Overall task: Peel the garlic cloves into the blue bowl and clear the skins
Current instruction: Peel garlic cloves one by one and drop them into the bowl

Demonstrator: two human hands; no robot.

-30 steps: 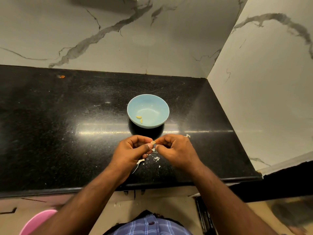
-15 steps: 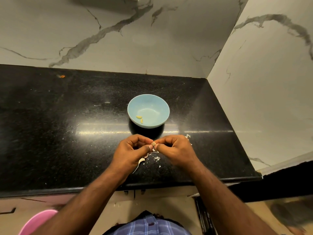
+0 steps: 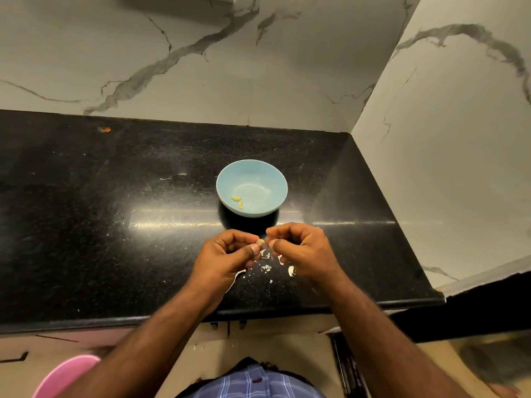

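The left hand (image 3: 227,257) pinches a garlic clove (image 3: 261,242) just near of the blue bowl (image 3: 275,179); the right hand (image 3: 304,251), fingers curled, holds nothing visible. Two peeled cloves (image 3: 238,201) lie in the bowl, skins (image 3: 265,267) on the black worktop (image 3: 115,225). No writing shows.

One blue bowl (image 3: 270,173) is recorded on the black tabletop (image 3: 86,225), and two peeled garlic cloves (image 3: 238,201) are counted inside it. One further clove (image 3: 261,242) is seen pinched at the fingertips of the left hand (image 3: 227,254), with the right hand (image 3: 304,251) just beside it, so two hands and three cloves are noted in all. The skin fragments (image 3: 265,267) scattered on the tabletop below the hands are too small and numerous for an exact count; one pink container (image 3: 64,374) is partly seen at the lower left.
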